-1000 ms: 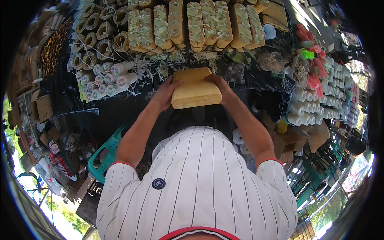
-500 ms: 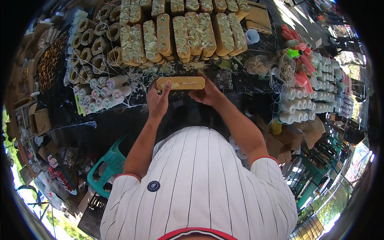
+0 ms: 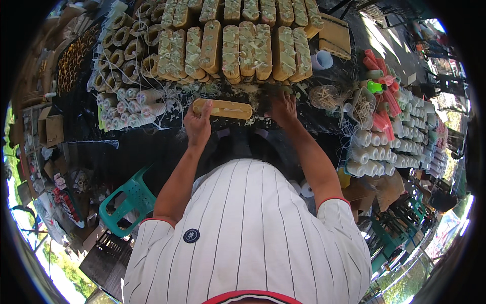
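Observation:
My left hand is closed around the left end of a long tan block, its thumb lying over the upper face. That block has clipped corners and a whitish streak running along it. It hangs above the near edge of the dark work table. To the right, my right hand is off the block and reaches down to the dark tabletop, fingers stretched forward and apart. A dark patch lies by its fingertips; I cannot make out what it is. Beyond both hands stand rows of similar tan blocks, topped with pale green scraps and strings.
Hollow brown tubes and wrapped white rolls are stacked at the left. At the right are a white cup, a tub of small sticks, pink tubes and white rolls. A green plastic chair stands lower left.
My right hand has let go of the block and moved right, onto the tabletop. The left hand still holds the block, which has shifted slightly left and tilted, its right end lower.

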`<state>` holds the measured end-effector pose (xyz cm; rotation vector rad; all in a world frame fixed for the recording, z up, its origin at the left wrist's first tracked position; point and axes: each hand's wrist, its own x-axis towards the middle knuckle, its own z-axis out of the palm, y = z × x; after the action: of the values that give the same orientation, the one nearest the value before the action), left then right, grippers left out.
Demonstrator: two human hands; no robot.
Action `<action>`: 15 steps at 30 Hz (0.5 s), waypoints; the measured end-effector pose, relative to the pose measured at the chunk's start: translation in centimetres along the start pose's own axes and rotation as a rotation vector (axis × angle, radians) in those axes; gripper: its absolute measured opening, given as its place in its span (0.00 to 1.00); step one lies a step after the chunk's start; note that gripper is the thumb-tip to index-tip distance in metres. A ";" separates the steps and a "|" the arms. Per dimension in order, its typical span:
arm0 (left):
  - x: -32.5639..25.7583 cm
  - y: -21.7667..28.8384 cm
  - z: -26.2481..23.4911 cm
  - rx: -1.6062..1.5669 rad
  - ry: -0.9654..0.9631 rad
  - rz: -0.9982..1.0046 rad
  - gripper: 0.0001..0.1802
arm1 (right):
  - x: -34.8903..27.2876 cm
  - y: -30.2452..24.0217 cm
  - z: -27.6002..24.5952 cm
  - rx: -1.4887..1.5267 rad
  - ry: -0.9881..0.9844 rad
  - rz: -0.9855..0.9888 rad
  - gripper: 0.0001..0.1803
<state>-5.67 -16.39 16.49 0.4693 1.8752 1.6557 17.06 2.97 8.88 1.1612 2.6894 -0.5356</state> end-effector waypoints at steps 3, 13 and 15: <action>-0.2 -0.1 0.3 -0.041 0.026 0.007 0.15 | 0.0 -0.4 -1.9 0.026 -0.038 0.007 0.58; -1.6 -0.1 3.2 -0.010 0.231 -0.037 0.23 | -2.1 4.4 3.3 0.093 0.122 -0.369 0.54; -1.7 -0.1 3.2 0.029 0.237 -0.002 0.25 | -1.5 4.3 2.9 0.065 0.142 -0.336 0.52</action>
<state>-2.30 -15.00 16.58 0.2925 2.0704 1.7479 21.24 3.62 5.48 0.7890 3.0329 -0.6115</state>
